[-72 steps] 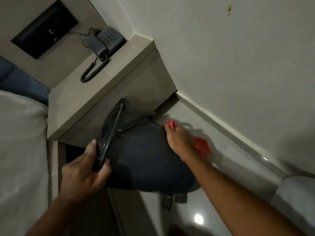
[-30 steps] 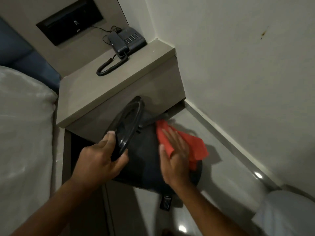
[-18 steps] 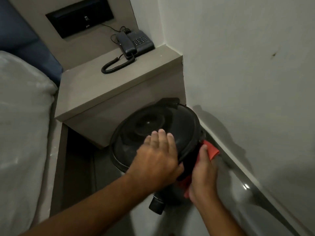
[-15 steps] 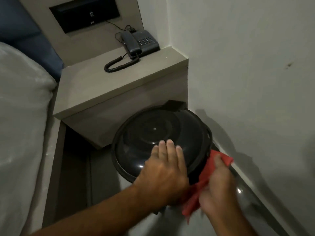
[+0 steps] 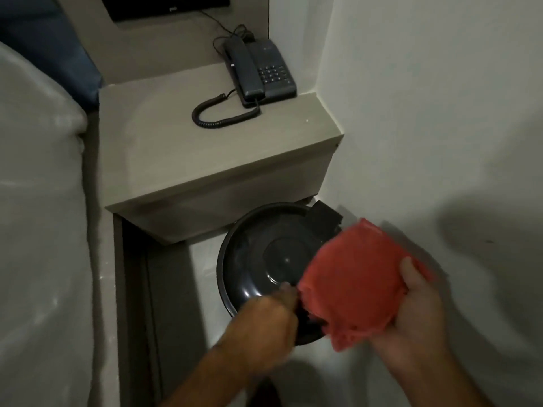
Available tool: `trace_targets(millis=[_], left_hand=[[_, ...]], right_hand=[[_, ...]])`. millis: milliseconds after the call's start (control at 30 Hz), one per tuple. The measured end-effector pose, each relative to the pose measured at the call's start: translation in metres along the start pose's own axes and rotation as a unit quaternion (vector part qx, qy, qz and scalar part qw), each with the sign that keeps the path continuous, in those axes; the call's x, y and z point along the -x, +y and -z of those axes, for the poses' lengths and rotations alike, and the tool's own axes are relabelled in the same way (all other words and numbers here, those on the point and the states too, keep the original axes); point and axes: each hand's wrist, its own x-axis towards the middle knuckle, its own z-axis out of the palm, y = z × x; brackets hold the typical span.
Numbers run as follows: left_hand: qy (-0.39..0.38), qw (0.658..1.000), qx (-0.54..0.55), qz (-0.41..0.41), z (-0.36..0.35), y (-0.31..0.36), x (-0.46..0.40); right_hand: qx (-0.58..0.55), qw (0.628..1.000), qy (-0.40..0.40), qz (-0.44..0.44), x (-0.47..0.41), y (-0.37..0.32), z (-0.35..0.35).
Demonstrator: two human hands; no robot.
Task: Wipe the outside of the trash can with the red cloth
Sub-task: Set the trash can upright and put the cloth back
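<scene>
The black round trash can [image 5: 264, 259] stands upright on the floor in front of the bedside cabinet, its lid closed and facing up. The red cloth [image 5: 352, 280] lies bunched in my right hand [image 5: 417, 306], held above the can's right side and covering part of the lid. My left hand [image 5: 264, 321] is at the can's near rim, blurred, its fingers curled beside the cloth's left edge; whether it grips the rim or the cloth I cannot tell.
A beige bedside cabinet [image 5: 205, 160] overhangs the can's far side, with a dark corded phone [image 5: 258, 71] on top. A white wall [image 5: 440, 113] runs close on the right. The bed [image 5: 38, 201] fills the left. Pale floor lies around the can.
The can went from tilted on its side to upright with the lid shut. My right hand lifted the red cloth from the can's side to above the lid; my left hand slid off the lid to the near rim.
</scene>
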Motion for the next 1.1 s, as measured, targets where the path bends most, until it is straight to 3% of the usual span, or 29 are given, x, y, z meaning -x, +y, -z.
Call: trace_targets(millis=[33, 67, 100, 133, 167, 200, 233, 267, 400, 533, 633, 733, 867, 1000, 1100], left_hand=[[0.056, 0.98, 0.166, 0.091, 0.015, -0.001, -0.001], [0.115, 0.922, 0.327, 0.173, 0.03, -0.001, -0.001], [0.128, 0.83, 0.488, 0.239, 0.045, 0.001, -0.002], [0.091, 0.728, 0.624, 0.269, 0.063, 0.005, -0.002], [0.048, 0.642, 0.722, 0.254, 0.078, 0.008, -0.003], [0.028, 0.58, 0.78, 0.233, 0.097, 0.011, 0.0], [0.034, 0.546, 0.808, 0.219, 0.112, 0.014, 0.002], [0.06, 0.535, 0.812, 0.226, 0.128, 0.017, 0.005], [0.199, 0.554, 0.75, 0.301, 0.18, 0.008, 0.016], [0.274, 0.62, 0.651, 0.342, 0.23, -0.01, 0.026], [0.285, 0.67, 0.603, 0.325, 0.259, -0.028, 0.02], [0.276, 0.706, 0.555, 0.343, 0.275, -0.048, 0.0], [0.309, 0.709, 0.51, 0.376, 0.28, -0.077, -0.037], [0.324, 0.697, 0.47, 0.434, 0.275, -0.107, -0.07], [0.333, 0.687, 0.457, 0.456, 0.268, -0.13, -0.088]], right_hand=[[-0.011, 1.0, -0.007, -0.022, -0.002, -0.005, -0.011], [-0.01, 0.999, -0.012, -0.048, -0.005, -0.008, -0.024], [-0.016, 0.997, -0.021, -0.076, -0.004, -0.008, -0.04], [-0.006, 0.995, -0.026, -0.098, -0.003, -0.006, -0.055], [-0.011, 0.991, -0.049, -0.12, 0.0, -0.002, -0.073], [0.0, 0.988, -0.059, -0.142, 0.009, 0.0, -0.093], [-0.001, 0.984, -0.074, -0.159, 0.014, 0.003, -0.108], [0.006, 0.982, -0.084, -0.17, 0.017, 0.004, -0.121], [0.088, 0.973, -0.146, -0.153, 0.023, -0.003, -0.16], [0.301, 0.935, -0.183, -0.037, 0.024, -0.019, -0.193], [0.459, 0.876, -0.146, 0.034, 0.016, -0.021, -0.222], [0.588, 0.784, -0.166, 0.108, -0.001, -0.012, -0.242], [0.597, 0.769, -0.216, 0.072, -0.041, 0.002, -0.265], [0.663, 0.711, -0.235, 0.003, -0.079, 0.013, -0.292], [0.673, 0.7, -0.238, -0.032, -0.099, 0.025, -0.301]])
